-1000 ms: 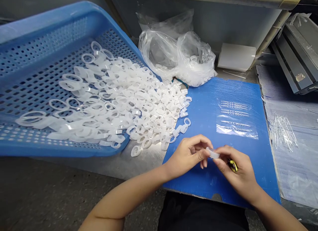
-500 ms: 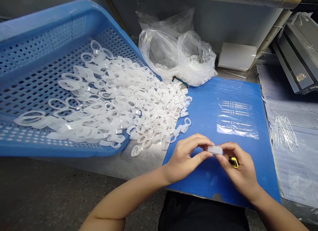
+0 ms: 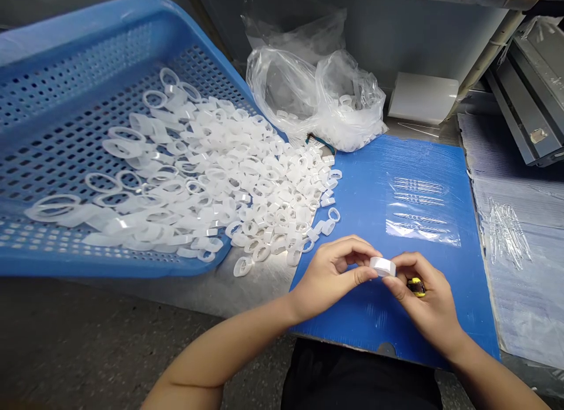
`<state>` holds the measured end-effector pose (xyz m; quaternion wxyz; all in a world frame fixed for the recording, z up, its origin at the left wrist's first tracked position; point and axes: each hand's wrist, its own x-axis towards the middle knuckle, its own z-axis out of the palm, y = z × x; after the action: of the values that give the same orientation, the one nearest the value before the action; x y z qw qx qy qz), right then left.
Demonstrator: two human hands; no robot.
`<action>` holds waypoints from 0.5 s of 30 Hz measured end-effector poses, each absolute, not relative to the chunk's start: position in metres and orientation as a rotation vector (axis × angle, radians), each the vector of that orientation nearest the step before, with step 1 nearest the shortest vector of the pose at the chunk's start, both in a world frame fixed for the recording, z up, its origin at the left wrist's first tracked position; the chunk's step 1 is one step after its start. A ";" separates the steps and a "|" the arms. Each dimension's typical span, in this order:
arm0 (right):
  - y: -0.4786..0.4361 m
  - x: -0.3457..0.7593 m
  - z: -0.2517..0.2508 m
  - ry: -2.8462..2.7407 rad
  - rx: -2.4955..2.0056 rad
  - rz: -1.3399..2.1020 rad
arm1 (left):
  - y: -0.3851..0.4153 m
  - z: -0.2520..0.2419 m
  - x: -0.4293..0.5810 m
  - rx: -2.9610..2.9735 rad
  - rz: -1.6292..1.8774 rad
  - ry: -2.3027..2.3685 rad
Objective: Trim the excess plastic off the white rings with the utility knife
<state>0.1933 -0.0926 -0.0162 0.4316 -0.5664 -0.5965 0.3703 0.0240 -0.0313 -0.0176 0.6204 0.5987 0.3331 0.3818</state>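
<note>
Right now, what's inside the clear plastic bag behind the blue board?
The clear plastic bag holds white rings, showing through near its right side. The cloudy, folded plastic covers the rest, so how many it holds cannot be seen.

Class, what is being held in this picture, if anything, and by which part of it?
The left hand and right hand together pinch one white ring by its opposite edges, between fingers and thumbs. A yellow thing also shows inside the right hand.
</note>
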 end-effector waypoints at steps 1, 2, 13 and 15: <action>-0.093 0.193 -0.016 -1.510 -1.401 0.885 | -0.031 -0.017 0.024 1.382 0.892 0.753; -0.093 0.193 -0.017 -1.532 -1.389 0.848 | -0.031 -0.017 0.024 1.384 0.901 0.740; -0.093 0.189 -0.020 -1.768 -1.307 0.545 | -0.030 -0.014 0.026 1.347 0.793 0.681; -0.092 0.190 -0.018 -1.706 -1.333 0.697 | -0.031 -0.013 0.026 1.309 0.734 0.690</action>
<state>0.1897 -0.0919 -0.0181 0.4201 -0.5319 -0.6806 0.2782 0.0258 -0.0306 -0.0129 0.6778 0.5827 0.3071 0.3267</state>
